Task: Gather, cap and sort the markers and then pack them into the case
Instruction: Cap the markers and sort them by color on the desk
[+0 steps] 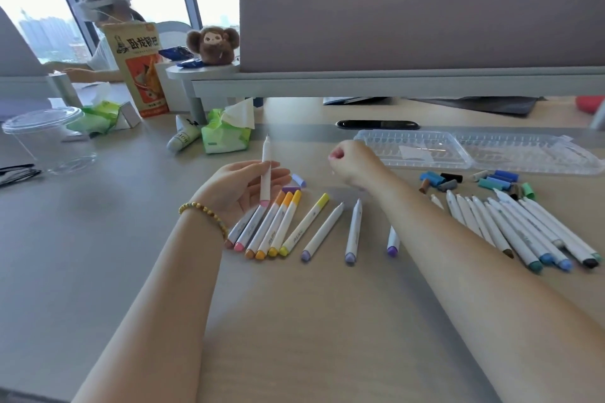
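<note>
From the head view, our main risk is a wrong cap: the loose caps [471,181] sit in a mixed heap at right of centre, and the pink-ended marker [265,170] we hold upright shows a bare tip, so a hasty pick could mismatch colours or smear ink on the desk [294,321]. Our left hand [244,188], palm up at centre, grips that marker, while our right hand [347,157] hovers curled, possibly pinching something pink we cannot make out, near the open clear case [474,149] at upper right.
</note>
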Demonstrator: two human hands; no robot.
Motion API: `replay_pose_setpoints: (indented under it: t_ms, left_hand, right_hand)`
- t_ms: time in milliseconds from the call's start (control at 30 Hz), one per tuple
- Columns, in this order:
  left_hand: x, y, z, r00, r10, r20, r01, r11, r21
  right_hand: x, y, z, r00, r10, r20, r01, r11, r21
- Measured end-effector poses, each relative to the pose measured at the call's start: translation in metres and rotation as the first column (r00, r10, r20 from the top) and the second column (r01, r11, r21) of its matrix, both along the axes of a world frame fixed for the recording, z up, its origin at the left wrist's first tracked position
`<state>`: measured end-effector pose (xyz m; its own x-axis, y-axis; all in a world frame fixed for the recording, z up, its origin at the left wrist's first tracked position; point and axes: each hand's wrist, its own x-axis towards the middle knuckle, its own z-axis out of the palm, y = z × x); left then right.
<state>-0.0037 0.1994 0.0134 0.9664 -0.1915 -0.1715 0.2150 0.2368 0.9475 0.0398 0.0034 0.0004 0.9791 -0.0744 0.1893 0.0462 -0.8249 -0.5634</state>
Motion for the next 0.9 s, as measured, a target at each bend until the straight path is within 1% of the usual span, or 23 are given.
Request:
replay_pose_setpoints:
  t_ms: [33, 67, 100, 133, 167, 233, 300, 367, 433, 500, 633, 800, 900]
  left_hand:
    - [0.000, 0.001, 0.001, 1.000, 0.007, 0.002, -0.007, 1.000, 0.016]
    - [-0.001, 0.000, 0.002, 1.000, 0.007, 0.002, -0.007, 0.999, 0.047]
    - [-0.003, -0.001, 0.002, 1.000, -0.003, 0.003, 0.003, 0.996, 0.084]
    - [-0.004, -0.003, 0.001, 1.000, -0.023, 0.008, 0.022, 0.992, 0.124]
    - [-0.005, -0.005, 0.000, 0.999, -0.049, 0.014, 0.046, 0.986, 0.163]
    - [-0.008, -0.008, -0.001, 0.995, -0.095, 0.022, 0.088, 0.971, 0.223]
    - [-0.008, -0.007, 0.000, 0.993, -0.111, 0.030, 0.102, 0.971, 0.216]
    - [-0.008, -0.004, 0.002, 0.994, -0.107, 0.037, 0.099, 0.979, 0.178]
    - [-0.008, -0.003, 0.002, 0.992, -0.124, 0.031, 0.116, 0.974, 0.197]
    - [-0.010, -0.006, 0.001, 0.985, -0.171, 0.009, 0.163, 0.955, 0.249]
    - [-0.015, -0.014, 0.001, 0.971, -0.240, -0.012, 0.232, 0.925, 0.301]
    - [-0.018, -0.019, 0.002, 0.967, -0.254, -0.012, 0.244, 0.917, 0.316]
    - [-0.019, -0.021, 0.002, 0.964, -0.267, -0.006, 0.251, 0.896, 0.367]
  right_hand:
    - [-0.005, 0.001, 0.004, 1.000, 0.011, -0.021, -0.005, 0.973, 0.232]
    - [-0.010, 0.002, 0.008, 0.998, 0.034, -0.043, -0.012, 0.898, 0.440]
    - [-0.015, 0.004, 0.010, 0.996, 0.073, -0.057, -0.024, 0.796, 0.605]
    - [-0.018, 0.004, 0.010, 0.992, 0.114, -0.062, -0.034, 0.690, 0.723]
    - [-0.021, 0.005, 0.010, 0.986, 0.150, -0.069, -0.035, 0.601, 0.799]
    - [-0.025, 0.003, 0.009, 0.974, 0.205, -0.095, -0.015, 0.481, 0.877]
    - [-0.028, 0.000, 0.010, 0.967, 0.231, -0.103, 0.000, 0.409, 0.912]
    - [-0.031, -0.006, 0.011, 0.963, 0.250, -0.097, -0.004, 0.375, 0.927]
    - [-0.032, -0.010, 0.011, 0.959, 0.268, -0.091, -0.009, 0.350, 0.937]
    - [-0.033, -0.011, 0.011, 0.955, 0.280, -0.099, -0.008, 0.358, 0.934]
    - [-0.032, -0.009, 0.009, 0.954, 0.269, -0.128, -0.008, 0.452, 0.892]
    - [-0.031, -0.011, 0.008, 0.959, 0.252, -0.129, -0.011, 0.489, 0.872]
    - [-0.031, -0.013, 0.009, 0.967, 0.228, -0.112, -0.046, 0.588, 0.808]
